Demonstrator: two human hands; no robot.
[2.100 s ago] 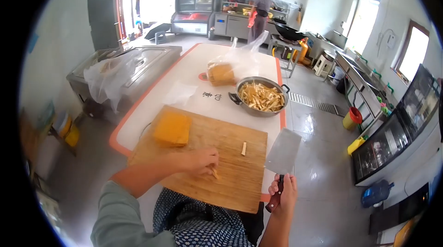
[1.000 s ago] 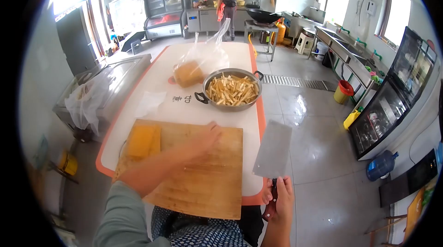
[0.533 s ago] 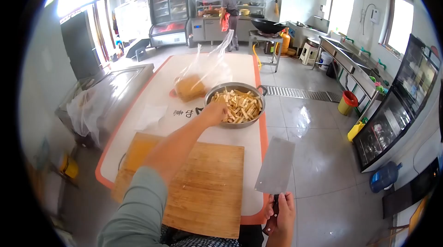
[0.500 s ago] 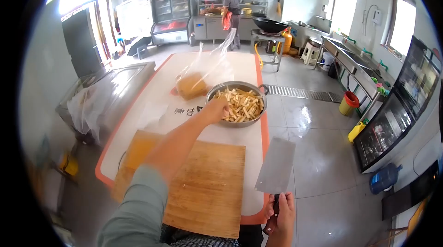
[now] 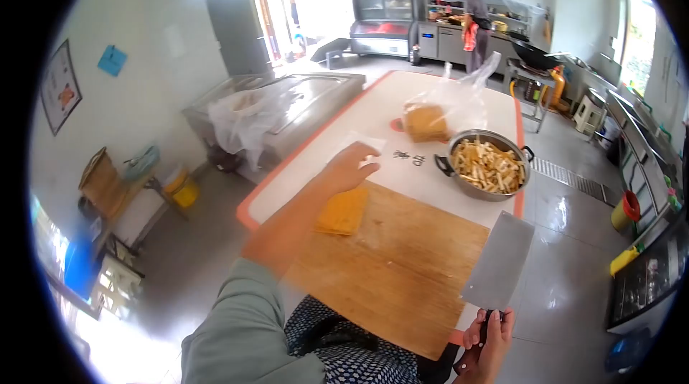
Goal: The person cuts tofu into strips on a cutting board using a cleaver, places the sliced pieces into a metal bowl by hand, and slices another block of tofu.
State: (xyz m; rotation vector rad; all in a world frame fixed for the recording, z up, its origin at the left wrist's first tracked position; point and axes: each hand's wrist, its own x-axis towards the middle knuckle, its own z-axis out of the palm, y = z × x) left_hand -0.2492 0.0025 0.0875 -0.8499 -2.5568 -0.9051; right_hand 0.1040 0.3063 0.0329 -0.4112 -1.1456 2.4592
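My left hand [image 5: 350, 169] is over the table just beyond the stacked orange-yellow slabs [image 5: 344, 212], its fingers apart and nothing seen in them. A thin white sheet [image 5: 367, 143] lies by its fingertips. The slabs rest at the far left of the wooden cutting board [image 5: 409, 262]. To the right of the board my right hand [image 5: 489, 341] grips the dark handle of a cleaver [image 5: 501, 258], blade pointing up and away. A two-handled metal pot [image 5: 477, 192] holds several pale cut strips [image 5: 489, 165]. Beside the pot, a clear plastic bag [image 5: 459, 97] has more slabs [image 5: 425, 122] in it.
A steel counter [image 5: 308, 100] with a plastic bag stands left of the table [image 5: 301, 169]. A person [image 5: 475, 25] stands at the back counter. A wok [image 5: 535, 55] sits on a stand at the back right, with sinks along the right. A yellow bucket [image 5: 183, 190] is at the left.
My left hand has left the pot and moved left, to beyond the slabs, its fingers now spread. The view has turned left. The cleaver stays in my right hand.
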